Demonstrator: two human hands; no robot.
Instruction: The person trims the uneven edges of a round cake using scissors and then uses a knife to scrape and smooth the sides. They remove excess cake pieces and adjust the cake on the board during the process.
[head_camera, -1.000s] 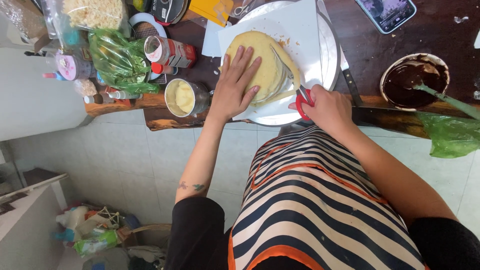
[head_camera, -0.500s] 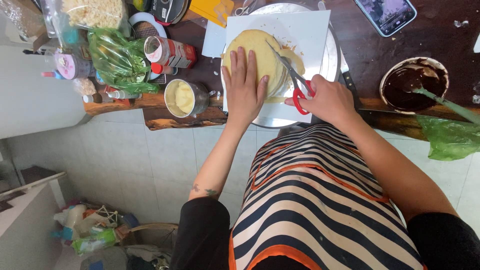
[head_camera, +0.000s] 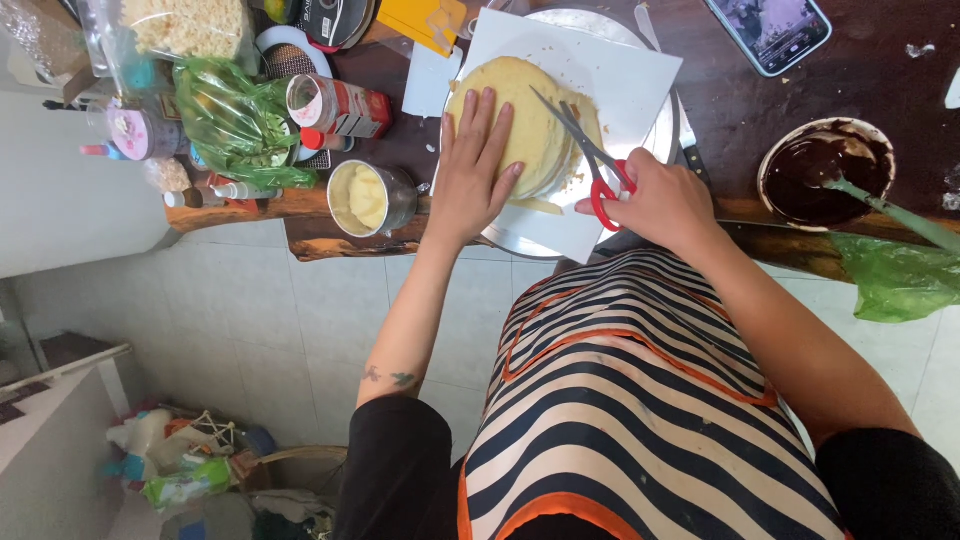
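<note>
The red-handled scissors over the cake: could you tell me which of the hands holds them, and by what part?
The right hand holds the red-handled metal scissors by their handle loops; the left hand lies flat on the round yellow cake.

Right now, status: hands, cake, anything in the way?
Left hand flat on the round yellow cake. Right hand holds red-handled scissors, blades open at cake edge. Nothing in the way.

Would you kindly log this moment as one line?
left hand flat on cake | right hand holds open scissors at cake edge
</note>
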